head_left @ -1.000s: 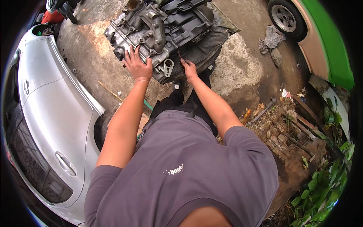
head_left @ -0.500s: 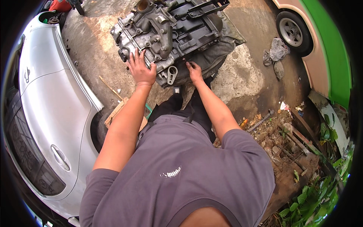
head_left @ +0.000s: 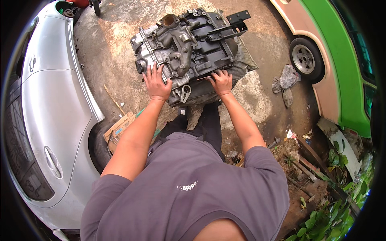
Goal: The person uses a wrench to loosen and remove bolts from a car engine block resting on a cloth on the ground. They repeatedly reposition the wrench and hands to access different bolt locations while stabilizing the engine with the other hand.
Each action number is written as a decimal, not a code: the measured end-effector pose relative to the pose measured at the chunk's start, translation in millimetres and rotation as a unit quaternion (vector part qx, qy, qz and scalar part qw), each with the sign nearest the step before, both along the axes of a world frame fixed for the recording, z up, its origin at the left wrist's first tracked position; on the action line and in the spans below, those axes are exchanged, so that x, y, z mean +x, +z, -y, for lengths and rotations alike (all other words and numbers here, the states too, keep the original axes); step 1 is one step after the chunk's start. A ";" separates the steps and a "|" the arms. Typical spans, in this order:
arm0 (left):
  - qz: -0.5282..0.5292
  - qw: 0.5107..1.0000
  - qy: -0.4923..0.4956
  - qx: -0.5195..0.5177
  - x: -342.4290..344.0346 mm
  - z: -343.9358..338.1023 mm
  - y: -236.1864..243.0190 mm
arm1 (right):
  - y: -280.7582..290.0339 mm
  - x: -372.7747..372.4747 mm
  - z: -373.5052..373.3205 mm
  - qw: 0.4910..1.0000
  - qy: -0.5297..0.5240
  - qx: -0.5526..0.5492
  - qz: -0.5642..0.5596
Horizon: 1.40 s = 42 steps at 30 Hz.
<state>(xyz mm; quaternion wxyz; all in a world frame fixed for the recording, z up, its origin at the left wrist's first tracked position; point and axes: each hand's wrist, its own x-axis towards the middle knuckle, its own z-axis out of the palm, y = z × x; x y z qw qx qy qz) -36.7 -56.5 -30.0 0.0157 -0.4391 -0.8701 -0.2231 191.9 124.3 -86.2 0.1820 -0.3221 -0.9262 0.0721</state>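
Observation:
An engine (head_left: 209, 60) lies in front of me on a dark, worn cover (head_left: 243, 66). Its cast metal manifold (head_left: 185, 56) has a round open port, and a black bracket (head_left: 227, 33) juts out at the far right. My left hand (head_left: 157, 85) rests with spread fingers on the engine's near left edge, holding nothing. Bent fingers of my right hand (head_left: 221, 83) are at the near edge, thumb and fingertips close together. Something thin seems to stick out leftward from them, too small to name. Between the hands, a light metal lever with a ringed end (head_left: 185, 94) hangs at the engine's near side.
A silver car (head_left: 60, 112) stands along the left, and a green and peach vehicle (head_left: 337, 72) with a wheel (head_left: 306, 58) is at the right. Crumpled grey rags (head_left: 287, 78) lie near that wheel. A wooden box (head_left: 120, 126), scrap wood (head_left: 307, 164) and plants (head_left: 317, 217) are nearer me.
My right hand has shifted right along the engine's near edge and its fingers now bend over it. The left hand stays on the engine. The whole view has shifted a little.

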 end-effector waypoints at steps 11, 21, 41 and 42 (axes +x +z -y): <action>0.033 0.999 0.010 -0.003 0.9 0.4 2.6 | 55.9 10.2 9.9 0.979 0.122 0.044 0.157; 0.040 0.999 0.007 0.001 2.0 1.8 5.0 | -8.1 42.3 45.1 0.878 -0.209 -0.408 -0.136; 0.015 1.000 -0.003 0.014 1.3 -0.5 1.8 | -95.1 -18.3 90.2 0.589 -0.206 -0.686 -0.373; 0.015 1.000 -0.004 0.015 0.8 -1.1 2.4 | -93.6 -20.4 89.7 0.579 -0.203 -0.692 -0.381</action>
